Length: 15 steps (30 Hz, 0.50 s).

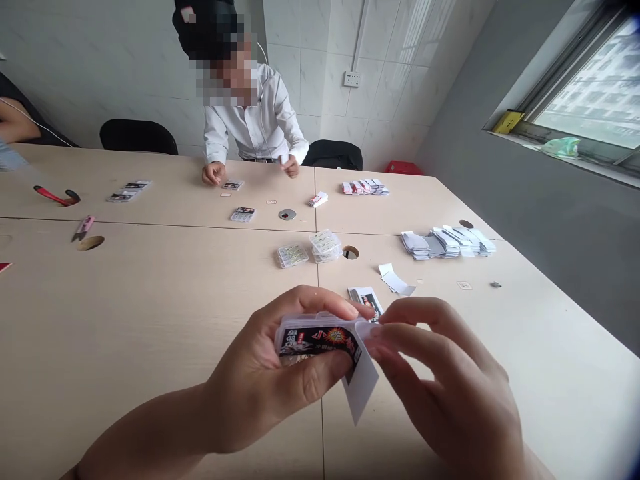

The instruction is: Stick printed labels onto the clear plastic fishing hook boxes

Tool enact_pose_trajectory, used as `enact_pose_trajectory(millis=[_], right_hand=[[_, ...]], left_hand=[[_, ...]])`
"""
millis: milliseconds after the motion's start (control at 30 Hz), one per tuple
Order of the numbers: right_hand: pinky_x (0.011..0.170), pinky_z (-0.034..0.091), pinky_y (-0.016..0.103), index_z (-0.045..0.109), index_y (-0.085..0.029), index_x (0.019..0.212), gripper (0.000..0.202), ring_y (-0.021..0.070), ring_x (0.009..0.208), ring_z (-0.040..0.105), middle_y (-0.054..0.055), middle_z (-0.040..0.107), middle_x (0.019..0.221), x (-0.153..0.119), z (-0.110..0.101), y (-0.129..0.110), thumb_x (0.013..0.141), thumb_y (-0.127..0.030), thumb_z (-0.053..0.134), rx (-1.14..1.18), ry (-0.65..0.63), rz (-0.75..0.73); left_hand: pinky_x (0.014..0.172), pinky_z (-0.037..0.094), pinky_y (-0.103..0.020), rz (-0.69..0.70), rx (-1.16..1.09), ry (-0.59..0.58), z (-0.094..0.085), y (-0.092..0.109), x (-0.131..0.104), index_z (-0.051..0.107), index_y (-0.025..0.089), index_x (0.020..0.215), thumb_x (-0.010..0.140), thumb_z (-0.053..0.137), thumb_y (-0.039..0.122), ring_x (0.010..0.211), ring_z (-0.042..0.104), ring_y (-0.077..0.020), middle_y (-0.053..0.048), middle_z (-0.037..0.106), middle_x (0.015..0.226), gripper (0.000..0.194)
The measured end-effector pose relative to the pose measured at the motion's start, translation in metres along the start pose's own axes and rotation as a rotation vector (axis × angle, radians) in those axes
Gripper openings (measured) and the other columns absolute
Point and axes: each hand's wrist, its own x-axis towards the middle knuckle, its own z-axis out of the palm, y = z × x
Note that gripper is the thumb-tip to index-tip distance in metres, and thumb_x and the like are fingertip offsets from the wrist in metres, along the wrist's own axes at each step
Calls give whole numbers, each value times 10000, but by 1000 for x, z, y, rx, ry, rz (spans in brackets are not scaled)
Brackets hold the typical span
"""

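Observation:
My left hand [280, 373] is wrapped round a small clear plastic box [287, 328], its thumb pressing on a black printed label [320, 338] on the face. From the box's right end a white paper piece [363, 390] hangs down. The fingers of my right hand [445, 373] pinch the curled upper edge of that paper at the box's corner. Just beyond my fingers lies a stack of printed labels [371, 304], partly hidden by them. Two loose white strips [397, 281] lie beyond it.
Several clear boxes [326, 245] stand mid-table beside a cable hole [351, 253]. Bundles of white papers [450, 241] lie at right. Opposite, a person in a white shirt [257, 127] works near labelled boxes [243, 214]. Pink-handled cutters [83, 228] and red-handled pliers [56, 196] lie left.

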Motion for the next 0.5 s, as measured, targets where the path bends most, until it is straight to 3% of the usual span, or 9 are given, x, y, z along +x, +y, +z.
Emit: enact_pose_trajectory(millis=[200, 500], right_hand=[[708, 490, 167, 606, -242, 1262, 515, 68, 772, 523, -4, 533, 983, -4, -2, -1, 894, 98, 484, 22, -64, -15], [754, 514, 168, 611, -209, 1279, 496, 74, 798, 542, 12, 528, 988, -7, -3, -2, 895, 84, 500, 65, -71, -21]], left_hand=[[931, 545, -138, 13, 54, 29, 0, 0, 0, 703, 350, 1082, 942, 690, 156, 1074, 703, -89, 72, 744, 1203, 240], [932, 567, -167, 40, 70, 47, 0, -1, 0, 711, 356, 1071, 944, 675, 122, 1091, 713, -109, 68, 754, 1199, 269]])
